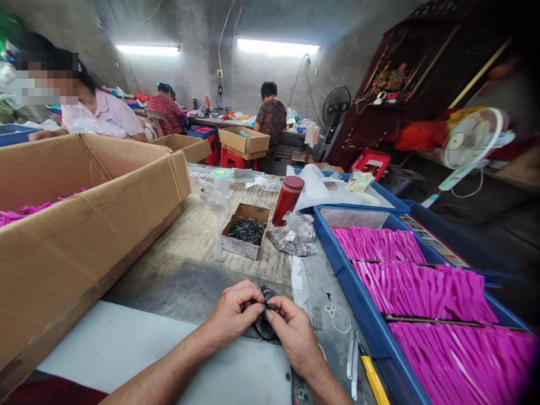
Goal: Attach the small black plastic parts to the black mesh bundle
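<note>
Near the table's front middle, my left hand and my right hand meet fingertip to fingertip. Both are closed in a pinch; whatever lies between the fingertips is too small and hidden to name. Just behind and under the fingers is a round black object, partly covered by them. Beyond the hands stands a small cardboard box of dark metal pins. A clear plastic bag of small silvery parts lies right of it, beside a red cylinder.
A large cardboard box fills the left. At right a blue tray holds rows of magenta plastic pieces. A yellow-handled tool lies beside it. Several people sit farther back; fans stand at right.
</note>
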Action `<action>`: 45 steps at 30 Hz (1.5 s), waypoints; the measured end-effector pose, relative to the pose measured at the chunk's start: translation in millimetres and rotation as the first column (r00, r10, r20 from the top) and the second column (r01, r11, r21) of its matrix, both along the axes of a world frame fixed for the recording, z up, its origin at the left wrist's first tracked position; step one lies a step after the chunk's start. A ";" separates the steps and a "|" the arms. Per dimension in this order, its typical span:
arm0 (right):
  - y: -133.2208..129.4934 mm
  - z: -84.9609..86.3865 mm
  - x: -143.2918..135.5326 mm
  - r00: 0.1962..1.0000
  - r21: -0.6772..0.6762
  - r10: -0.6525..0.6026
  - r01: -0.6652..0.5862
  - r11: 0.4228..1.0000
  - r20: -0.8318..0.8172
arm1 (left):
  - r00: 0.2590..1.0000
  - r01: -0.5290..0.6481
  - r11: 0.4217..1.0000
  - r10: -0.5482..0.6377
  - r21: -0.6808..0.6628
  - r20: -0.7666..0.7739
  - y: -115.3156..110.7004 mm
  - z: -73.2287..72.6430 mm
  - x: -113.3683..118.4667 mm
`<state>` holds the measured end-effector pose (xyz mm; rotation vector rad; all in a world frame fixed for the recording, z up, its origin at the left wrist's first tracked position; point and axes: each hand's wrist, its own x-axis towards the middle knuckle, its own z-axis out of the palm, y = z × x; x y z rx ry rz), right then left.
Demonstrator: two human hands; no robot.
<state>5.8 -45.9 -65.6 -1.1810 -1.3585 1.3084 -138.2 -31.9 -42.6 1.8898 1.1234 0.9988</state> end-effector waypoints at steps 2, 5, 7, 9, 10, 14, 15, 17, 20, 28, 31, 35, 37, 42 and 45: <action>-0.2 -1.6 0.3 1.000 0.023 0.001 -0.002 1.000 0.028 | 1.000 0.003 1.000 -0.003 -0.026 -0.002 0.1 1.0 -0.2; -0.5 -2.7 0.7 0.999 0.042 -0.007 0.005 0.999 0.041 | 1.000 0.004 0.997 -0.002 -0.074 0.027 1.1 2.5 -0.3; -0.3 -1.2 0.7 1.000 0.042 -0.019 0.018 0.999 0.021 | 0.998 0.006 0.992 0.002 -0.125 0.069 2.0 2.9 -0.2; 0.2 2.1 0.5 0.998 0.025 -0.042 0.043 0.999 -0.036 | 0.992 0.015 0.982 0.009 -0.187 0.126 2.7 2.4 -0.1; 0.7 4.1 0.5 0.995 0.011 -0.062 0.063 0.998 -0.077 | 0.987 0.022 0.976 0.013 -0.216 0.157 3.0 1.8 0.0; 2.7 8.7 1.2 0.968 -0.057 -0.137 0.128 0.990 -0.209 | 0.963 0.059 0.955 0.023 -0.292 0.269 3.7 -0.9 0.0; 3.0 8.4 1.5 0.963 -0.070 -0.148 0.135 0.988 -0.226 | 0.957 0.067 0.951 0.024 -0.302 0.289 3.9 -1.3 0.0; 2.9 6.5 1.5 0.952 -0.089 -0.160 0.141 0.986 -0.261 | 0.948 0.082 0.947 0.022 -0.311 0.318 4.4 -1.7 0.0; 1.9 3.0 0.3 0.932 -0.117 -0.155 0.123 0.986 -0.329 | 0.937 0.106 0.947 0.007 -0.304 0.348 4.9 -2.1 0.2; 1.2 1.1 -3.0 0.901 -0.140 -0.105 0.050 0.989 -0.420 | 0.919 0.144 0.948 -0.022 -0.284 0.393 4.5 -4.8 -1.1; 0.9 2.0 -3.1 0.902 -0.147 -0.096 0.037 0.989 -0.422 | 0.924 0.136 0.952 -0.022 -0.275 0.383 5.1 -4.9 -0.8; 0.3 2.0 -3.2 0.897 -0.185 -0.111 0.033 0.982 -0.427 | 0.930 0.127 0.960 -0.027 -0.251 0.367 5.4 -4.9 -0.5; 0.3 0.8 -3.0 0.898 -0.197 -0.112 0.029 0.980 -0.426 | 0.933 0.123 0.964 -0.032 -0.236 0.358 5.3 -5.0 -0.8; 0.4 -3.1 -2.1 0.909 -0.189 -0.108 0.032 0.981 -0.402 | 0.948 0.105 0.976 -0.040 -0.191 0.317 4.6 -3.8 -0.6; 0.7 -3.8 -1.7 0.915 -0.185 -0.113 0.043 0.982 -0.388 | 0.962 0.078 0.984 -0.032 -0.160 0.270 3.8 -2.0 0.9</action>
